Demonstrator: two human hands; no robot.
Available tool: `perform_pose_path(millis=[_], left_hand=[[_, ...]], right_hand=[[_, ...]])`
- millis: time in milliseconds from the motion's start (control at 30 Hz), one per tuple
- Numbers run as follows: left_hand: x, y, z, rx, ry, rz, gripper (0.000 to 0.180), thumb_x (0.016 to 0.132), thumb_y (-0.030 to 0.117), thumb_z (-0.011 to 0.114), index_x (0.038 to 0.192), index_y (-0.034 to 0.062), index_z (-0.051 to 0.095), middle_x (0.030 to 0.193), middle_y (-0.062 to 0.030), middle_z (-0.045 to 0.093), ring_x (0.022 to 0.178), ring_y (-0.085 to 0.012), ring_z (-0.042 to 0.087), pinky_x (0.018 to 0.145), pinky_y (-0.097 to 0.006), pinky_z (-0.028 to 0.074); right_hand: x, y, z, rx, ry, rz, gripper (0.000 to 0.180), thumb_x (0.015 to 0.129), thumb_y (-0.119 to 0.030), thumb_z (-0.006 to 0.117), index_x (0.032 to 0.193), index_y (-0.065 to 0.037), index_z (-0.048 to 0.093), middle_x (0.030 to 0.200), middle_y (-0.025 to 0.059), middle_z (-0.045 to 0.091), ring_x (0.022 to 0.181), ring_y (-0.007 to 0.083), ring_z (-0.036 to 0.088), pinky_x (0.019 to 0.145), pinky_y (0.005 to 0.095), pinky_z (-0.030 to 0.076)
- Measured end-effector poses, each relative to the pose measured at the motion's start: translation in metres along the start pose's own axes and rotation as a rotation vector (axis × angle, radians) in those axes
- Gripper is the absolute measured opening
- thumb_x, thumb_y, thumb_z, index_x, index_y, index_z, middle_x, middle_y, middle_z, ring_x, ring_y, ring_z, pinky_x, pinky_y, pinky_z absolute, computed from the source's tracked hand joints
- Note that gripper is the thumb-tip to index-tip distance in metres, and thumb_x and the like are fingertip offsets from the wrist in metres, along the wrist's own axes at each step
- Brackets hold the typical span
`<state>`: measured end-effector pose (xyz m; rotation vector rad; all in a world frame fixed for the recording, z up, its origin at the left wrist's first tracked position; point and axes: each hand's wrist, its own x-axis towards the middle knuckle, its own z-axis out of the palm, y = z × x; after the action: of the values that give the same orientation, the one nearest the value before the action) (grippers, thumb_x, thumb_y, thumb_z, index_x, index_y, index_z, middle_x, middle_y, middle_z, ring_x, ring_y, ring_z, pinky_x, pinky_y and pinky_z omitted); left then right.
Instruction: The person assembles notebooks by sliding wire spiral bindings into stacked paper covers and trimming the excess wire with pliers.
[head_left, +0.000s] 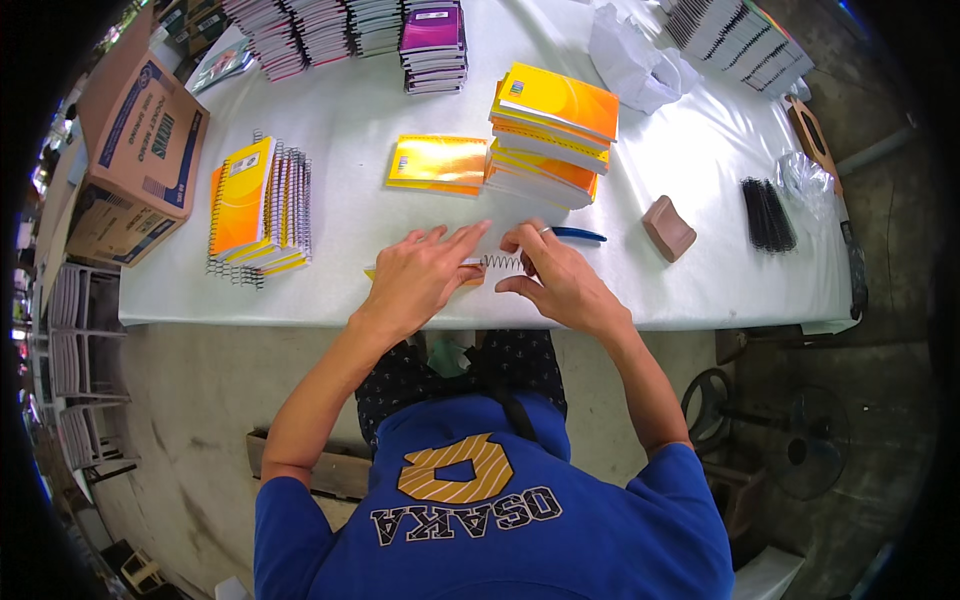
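At the near edge of the white table, my left hand (415, 275) lies over a small notebook with a yellow edge (370, 273), mostly hidden beneath it, and holds it down. A dark wire spiral coil (500, 262) sticks out from the notebook's right end. My right hand (555, 272) has its thumb and fingers curled around the coil's free end. Just beyond this hand lies a slim blue pen-like tool (578, 235). Past my left hand rest flat yellow-orange notebooks (437, 162), beside a taller stack of yellow-orange notebooks (556, 102).
Left are spiral-bound notebooks (240, 205) and an open carton (140, 140). Right lie a brown curved block (669, 228) and a bundle of black coils (768, 216). Purple notebooks (433, 40) and a white plastic bag (640, 65) sit at the back. A fan (800, 445) stands at lower right.
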<state>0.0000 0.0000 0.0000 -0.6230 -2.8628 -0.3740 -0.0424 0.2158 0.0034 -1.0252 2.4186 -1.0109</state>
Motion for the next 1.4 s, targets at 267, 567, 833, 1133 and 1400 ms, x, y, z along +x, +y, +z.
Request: perform_pose_path(millis=[267,567,833,1133,1400], left_hand=[[0.004,-0.005,-0.002,-0.176,-0.113,-0.064,0.051,0.086,0.032,0.066,0.135,0.0233,0.053,0.113,-0.0033,0.069,0.082,-0.0272,0.069,0.068,-0.04,0.054],[0.005,0.001,-0.01,-0.213,-0.191,-0.053,0.047,0.088,0.036,0.065,0.132,0.0224,0.055,0.108,-0.0038,0.07,0.082,-0.0278,0.068,0.067,-0.041,0.054],[-0.002,-0.002,-0.014,-0.055,-0.233,0.075,0.059,0.088,0.045,0.06,0.141,0.0232,0.045,0.117,-0.0051,0.066,0.082,-0.0289,0.069,0.066,-0.044,0.054],[-0.014,-0.039,-0.033,-0.034,-0.504,0.044,0.072,0.089,0.041,0.06,0.15,0.024,0.027,0.117,-0.0048,0.067,0.077,-0.0315,0.068,0.063,-0.044,0.052],[-0.005,-0.031,-0.033,0.029,-0.481,0.033,0.087,0.087,0.049,0.06,0.154,0.0199,0.013,0.118,-0.0041,0.067,0.079,-0.0348,0.067,0.063,-0.045,0.053]], right_hand=[[0.004,-0.018,-0.002,-0.262,0.227,-0.198,0.023,0.084,-0.008,0.065,0.101,-0.002,0.051,0.091,0.014,0.054,0.087,0.0347,0.058,0.075,0.0451,0.048],[0.002,-0.013,0.009,-0.263,0.2,-0.188,0.019,0.086,-0.013,0.066,0.099,-0.003,0.056,0.087,0.0138,0.057,0.086,0.0337,0.06,0.077,0.0434,0.049],[-0.063,0.081,-0.103,-0.486,0.312,0.366,0.047,0.063,-0.013,0.086,0.101,-0.009,0.059,0.118,0.0123,0.06,0.117,0.0333,0.052,0.097,0.0414,0.044],[-0.086,0.071,-0.139,0.055,0.26,0.342,0.048,0.083,-0.04,0.069,0.118,-0.007,0.065,0.111,0.0113,0.065,0.102,0.0222,0.06,0.087,0.035,0.047],[0.024,0.012,-0.036,0.346,-0.35,-0.175,0.051,0.091,-0.043,0.062,0.131,-0.011,0.06,0.121,0.0091,0.065,0.108,0.0221,0.06,0.093,0.0354,0.045]])
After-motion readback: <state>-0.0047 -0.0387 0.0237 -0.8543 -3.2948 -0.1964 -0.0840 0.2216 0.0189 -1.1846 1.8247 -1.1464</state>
